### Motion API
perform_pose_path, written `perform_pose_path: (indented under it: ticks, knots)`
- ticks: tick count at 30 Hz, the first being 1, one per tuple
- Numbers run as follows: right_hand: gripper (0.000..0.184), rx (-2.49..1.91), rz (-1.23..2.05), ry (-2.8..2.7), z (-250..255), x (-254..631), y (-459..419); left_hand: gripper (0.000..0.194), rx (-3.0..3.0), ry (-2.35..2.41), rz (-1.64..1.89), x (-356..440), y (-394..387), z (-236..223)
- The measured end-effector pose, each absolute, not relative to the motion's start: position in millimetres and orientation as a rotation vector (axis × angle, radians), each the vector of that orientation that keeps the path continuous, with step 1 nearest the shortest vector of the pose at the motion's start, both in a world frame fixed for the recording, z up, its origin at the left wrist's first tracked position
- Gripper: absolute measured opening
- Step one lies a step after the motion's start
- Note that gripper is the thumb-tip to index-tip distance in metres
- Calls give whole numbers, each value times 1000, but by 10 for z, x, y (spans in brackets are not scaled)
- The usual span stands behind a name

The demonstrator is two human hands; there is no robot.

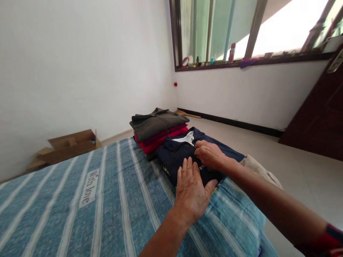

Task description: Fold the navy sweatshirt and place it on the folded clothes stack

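Observation:
A navy zip-neck top [171, 155] lies folded on the bed, its collar at the far side and a white lining showing at the neck. My left hand [190, 187] rests flat on its near part, fingers stretched out. At the front zipper [192, 144], just below the collar, my right hand [210, 153] is closed in a pinch; its fingertips partly hide what they grip. Close behind stands a stack of folded clothes, with a dark olive jacket [160, 123] uppermost and red garments [150, 145] below it.
Blue bedding [109, 192] with white stripes and a "With love" patch covers the bed. Beige cloth [259, 171] lies at its right edge. An opened cardboard box [69, 148] stands beyond the left side. A dark door [318, 117] is at the right; small items line the windowsill [222, 65].

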State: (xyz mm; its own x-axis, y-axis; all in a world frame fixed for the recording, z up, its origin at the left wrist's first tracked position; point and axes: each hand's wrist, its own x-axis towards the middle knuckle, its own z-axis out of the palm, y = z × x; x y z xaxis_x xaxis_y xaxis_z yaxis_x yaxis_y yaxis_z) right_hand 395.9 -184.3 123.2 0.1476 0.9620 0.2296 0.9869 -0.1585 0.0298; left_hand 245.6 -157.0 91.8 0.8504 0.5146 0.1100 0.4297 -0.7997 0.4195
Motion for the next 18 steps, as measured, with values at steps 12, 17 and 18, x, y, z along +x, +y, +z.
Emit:
perform_pose_path:
  ticks: [12,17,18]
  knots:
    - [25,-2340,-336,-1228,1329,4479,-2325,72,2738,607,356,2427,-1595,954]
    - [34,-2301,-487,-1096,1212,4354,-2773,71,2880,493,347,2486,-1692,923]
    - [36,-2252,-464,-1207,1162,4278,-2791,72,2905,492,340,2511,-1708,914]
